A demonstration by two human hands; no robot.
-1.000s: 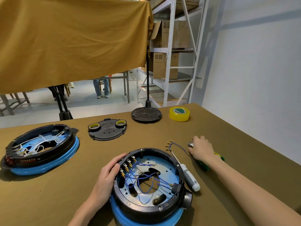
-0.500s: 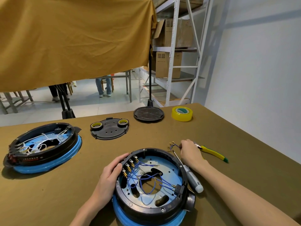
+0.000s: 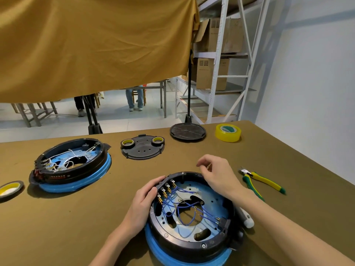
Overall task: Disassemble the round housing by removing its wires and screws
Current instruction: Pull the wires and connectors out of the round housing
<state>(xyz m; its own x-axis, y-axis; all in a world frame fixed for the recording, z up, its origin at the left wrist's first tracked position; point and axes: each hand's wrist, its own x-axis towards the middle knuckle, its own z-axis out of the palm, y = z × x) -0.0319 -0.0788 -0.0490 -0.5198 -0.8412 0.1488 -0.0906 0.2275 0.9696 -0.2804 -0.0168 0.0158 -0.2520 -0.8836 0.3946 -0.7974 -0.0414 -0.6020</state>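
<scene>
Far left on the desk [image 3: 67, 217], a roll of tape [image 3: 10, 189] lies flat at the edge of view, and just past it sits a second round unit [image 3: 71, 166] with white wires inside, black ring on a blue base. Behind that, a black cover plate [image 3: 143, 148] carries two small tape rolls. Now the centre: my left hand [image 3: 142, 202] rests against the left rim of the round housing [image 3: 192, 214], fingers [image 3: 153, 186] curled over the edge beside the brass terminals, gripping it. The housing sits right in front of me, blue wires [image 3: 182, 206] looping across its open middle. My right hand [image 3: 219, 175] hovers over the far rim, fingers loosely curled; whether they pinch something small, I can't tell. A white-handled screwdriver [image 3: 246, 219] pokes out under my right forearm, touching the housing's right side. Further right lie yellow-green pliers [image 3: 263, 181], and at the back a black disc [image 3: 187, 131] and a yellow tape roll [image 3: 228, 133].
</scene>
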